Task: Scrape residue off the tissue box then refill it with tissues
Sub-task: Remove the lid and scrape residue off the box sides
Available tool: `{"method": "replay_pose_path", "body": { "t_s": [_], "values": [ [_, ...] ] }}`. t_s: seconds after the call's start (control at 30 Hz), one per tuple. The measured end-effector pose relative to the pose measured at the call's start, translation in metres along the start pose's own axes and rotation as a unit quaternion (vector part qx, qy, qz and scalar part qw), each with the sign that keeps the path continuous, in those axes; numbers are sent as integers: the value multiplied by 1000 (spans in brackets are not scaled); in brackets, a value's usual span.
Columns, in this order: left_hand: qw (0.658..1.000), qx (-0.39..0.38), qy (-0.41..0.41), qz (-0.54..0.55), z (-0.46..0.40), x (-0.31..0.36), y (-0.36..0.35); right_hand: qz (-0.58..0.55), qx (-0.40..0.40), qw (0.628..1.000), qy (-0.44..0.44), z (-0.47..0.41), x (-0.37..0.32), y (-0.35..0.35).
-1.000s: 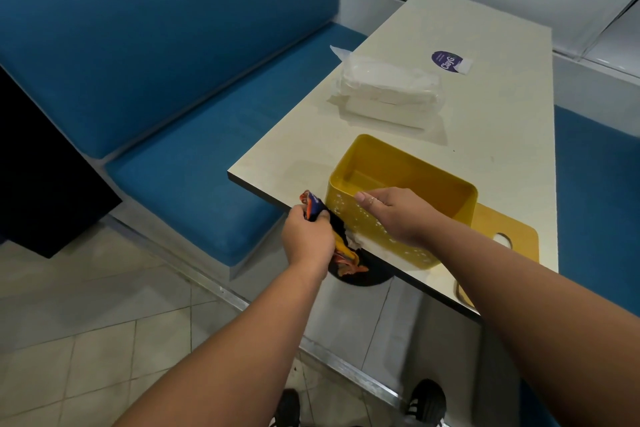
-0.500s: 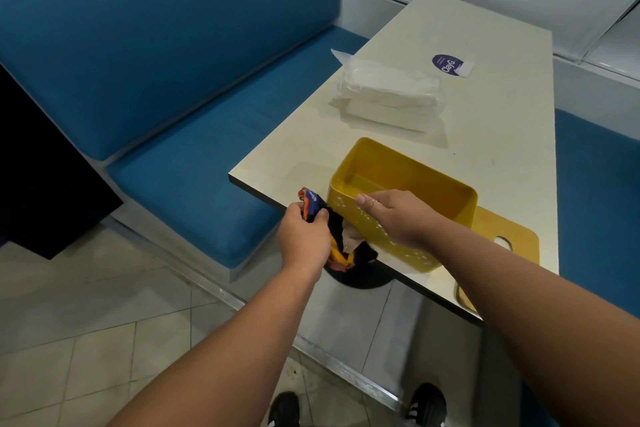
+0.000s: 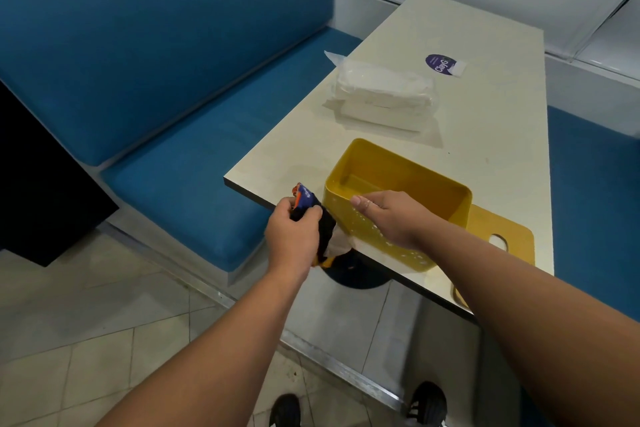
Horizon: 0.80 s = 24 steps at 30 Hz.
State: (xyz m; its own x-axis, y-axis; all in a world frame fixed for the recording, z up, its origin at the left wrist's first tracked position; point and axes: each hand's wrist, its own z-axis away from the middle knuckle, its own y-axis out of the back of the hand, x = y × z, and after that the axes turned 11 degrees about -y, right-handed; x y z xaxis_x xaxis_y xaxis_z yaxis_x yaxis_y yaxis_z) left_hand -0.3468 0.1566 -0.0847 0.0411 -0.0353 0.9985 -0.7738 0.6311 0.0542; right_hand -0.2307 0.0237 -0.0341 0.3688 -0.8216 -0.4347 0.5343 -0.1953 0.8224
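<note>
Left hand and right hand: bare, forearms unsleeved, no rings or watch visible. Black shoes with white edging, partly visible below.

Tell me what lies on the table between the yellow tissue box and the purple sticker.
In the head view, the wrapped tissue pack lies between the yellow tissue box and the purple sticker; around it the table is bare.

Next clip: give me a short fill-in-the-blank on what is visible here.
1. The open plastic tissue box is coloured ____.
2. The left hand has its grip on a dark ____.
3. The clear-wrapped white tissue pack lies on the cream ____.

Missing: yellow; cloth; table
</note>
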Motion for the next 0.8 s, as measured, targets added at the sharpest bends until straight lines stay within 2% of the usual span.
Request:
{"method": "replay_pose_path", "body": {
  "t_s": [0.1, 0.17, 0.23, 0.3, 0.37, 0.43, 0.57, 0.7, 0.8],
  "values": [
    [996, -44, 28, 66, -2, -5, 12, -3, -3, 1000, -2, -1, 0, 1],
    [994, -70, 45, 65, -1, -10, 13, -3, -2, 1000, -4, 0, 0, 0],
    [998, -62, 3, -4, 4, -9, 6, -3, 0, 1000, -6, 1, -1, 0],
    [995, -24, -80, -57, 12, -3, -6, 0, 2, 1000, -5, 2, -3, 0],
    [988, -10, -142, -58, 22, 2, -20, 2, 2, 1000, -3, 3, -5, 1],
    [984, -7, -167, -66, 29, 2, -30, -2, 2, 1000, -4, 4, -6, 1],
    [981, -21, -155, -115, 31, -8, -33, -12, 0, 1000, -9, 5, -6, 1],
    [981, 27, -178, -69, 26, 1, -32, -9, -2, 1000, -10, 3, -6, 2],
    [988, 35, -138, -66, 21, 2, -29, -11, -1, 1000, -8, 4, -5, 2]
  ]
}}
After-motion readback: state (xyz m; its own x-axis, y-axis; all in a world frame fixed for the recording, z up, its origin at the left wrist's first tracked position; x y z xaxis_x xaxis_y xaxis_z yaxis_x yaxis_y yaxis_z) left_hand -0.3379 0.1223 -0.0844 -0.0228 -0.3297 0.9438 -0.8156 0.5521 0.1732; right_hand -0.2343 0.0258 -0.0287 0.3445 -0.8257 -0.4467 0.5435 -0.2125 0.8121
